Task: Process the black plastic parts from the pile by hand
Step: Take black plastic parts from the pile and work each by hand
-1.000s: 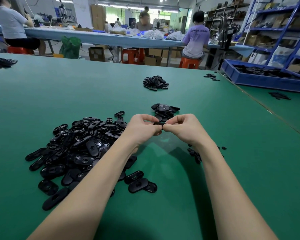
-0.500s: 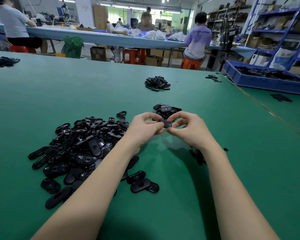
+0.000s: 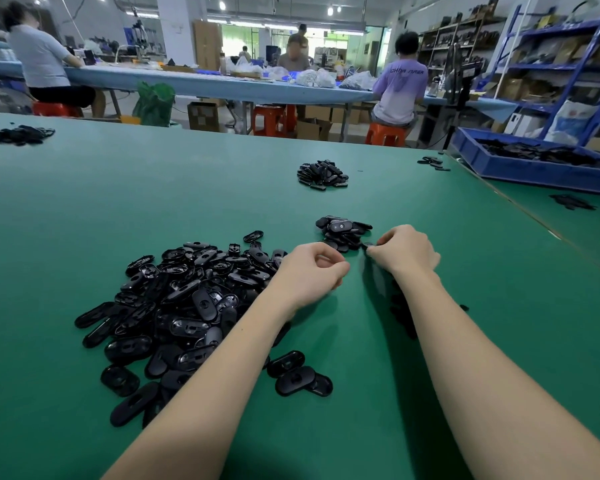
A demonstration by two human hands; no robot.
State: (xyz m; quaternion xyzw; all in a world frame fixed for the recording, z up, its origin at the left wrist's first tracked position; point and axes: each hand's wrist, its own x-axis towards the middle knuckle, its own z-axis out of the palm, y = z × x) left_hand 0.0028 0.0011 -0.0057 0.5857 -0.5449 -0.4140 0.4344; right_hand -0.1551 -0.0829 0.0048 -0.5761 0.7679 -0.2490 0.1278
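one part going onto the done heap, next pick lies to our left

far left on the green table [image 3: 84, 209] sits a flat scatter of black pieces [image 3: 16, 135], well apart from us. nearer, the big pile [image 3: 187, 306] of black oval plastic parts spreads left of our forearms, w/ a few strays [image 3: 300, 374] just beside its near-right edge. the parts lie every which way, so no single long axis governs; we'd judge each pick needs its own wrist turn.

our left hand [image 3: 309, 275] hovers just right of the pile's upper edge, fingers curled in on themselves, holding nothing we can see. it's the nearer hand to the pile by far, w/ the closest parts to its left & slightly toward us.

our right hand [image 3: 404, 252] pinches a small black part [image 3: 367, 244] at its fingertips, at the near-right edge of the small heap [image 3: 343, 232]. we take that heap for the finished ones, so this part looks about to be dropped there. mostly hidden by the fingers, its orientation we can't tell.

beyond it a second small heap [image 3: 323, 174] sits mid-table; far right, a blue tray [image 3: 534, 171] holds more black pieces.

judging by pile vs heap, most work remains.
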